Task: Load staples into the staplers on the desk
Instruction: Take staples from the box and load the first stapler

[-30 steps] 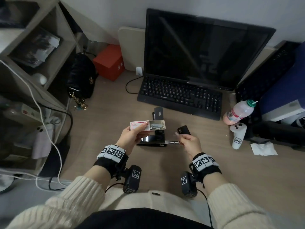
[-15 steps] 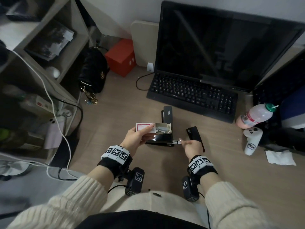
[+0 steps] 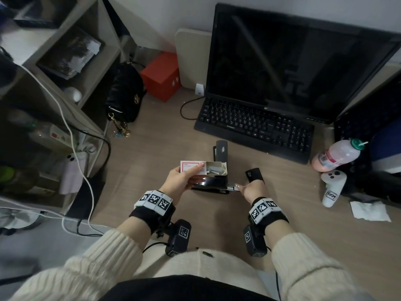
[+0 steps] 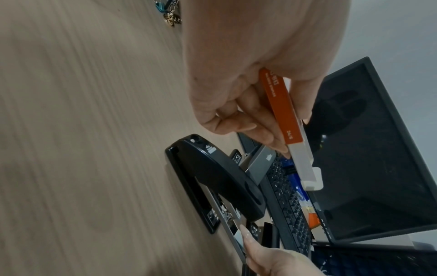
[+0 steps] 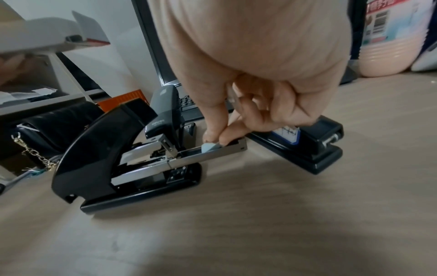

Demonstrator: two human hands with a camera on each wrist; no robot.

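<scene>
Bare metal marks the change: since a second ago the right hand (image 3: 249, 189) has come in from beside the small black stapler (image 3: 254, 174) to the glossy black stapler (image 3: 211, 184) on the wooden desk (image 3: 152, 148), so loading looks underway. In the head view the left hand (image 3: 184, 175) holds the open red-and-white staple box (image 3: 202, 167) just above it; grey strips lie inside, and the black keyboard (image 3: 256, 127) reads "PASON".

From the left wrist, fingers and thumb clamp the box, whose orange side reads "24/6". A right fingertip (image 4: 246, 238) touches the pulled-out steel staple tray (image 4: 230, 230).

From the right wrist, thumb and forefinger (image 5: 210, 130) press together on a pale staple strip (image 5: 210, 146) seated in that tray. The upright grey-topped stapler (image 5: 163, 112) behind bears faint, unreadable lettering.
</scene>
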